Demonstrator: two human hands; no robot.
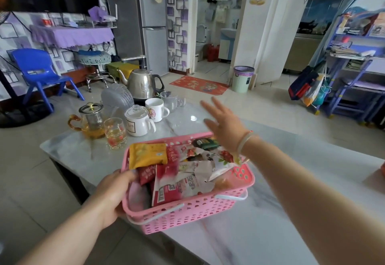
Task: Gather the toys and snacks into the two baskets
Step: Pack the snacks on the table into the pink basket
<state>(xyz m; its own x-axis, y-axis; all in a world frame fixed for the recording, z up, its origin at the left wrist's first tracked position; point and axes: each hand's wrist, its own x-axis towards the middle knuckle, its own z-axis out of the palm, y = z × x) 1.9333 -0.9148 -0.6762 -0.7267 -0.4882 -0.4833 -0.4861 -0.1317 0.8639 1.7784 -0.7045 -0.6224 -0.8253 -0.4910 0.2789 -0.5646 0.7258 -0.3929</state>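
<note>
Basket: a pink perforated basket (187, 212) is sitting at the near left corner of the marble counter (291, 212), its near end sticking out past the counter's edge, its white handles folded down along the sides.
Snacks: packets are filling the basket, with a yellow packet (148, 154) lying at the far left, a red packet (166, 189) lying in the middle, and a dark green packet (206, 142) showing at the far rim.
Left hand: the left hand (113, 194) is gripping the basket's near left corner, its fingers (127, 178) curling over the rim and touching a small red packet (146, 174).
Right hand: the right hand (225, 123) is hovering above the far side of the basket, holding nothing, its fingers (210, 106) spreading straight and apart; a pale bangle (243, 142) is sitting on the wrist.
Behind the basket: a glass teapot (91, 119), a drinking glass (115, 132), a white lidded mug (138, 122), a flowered mug (156, 109) and a steel kettle (142, 84) are standing together at the counter's far left end.
Floor: a blue chair (39, 71) and a lidless bin (242, 78) are standing well apart.
</note>
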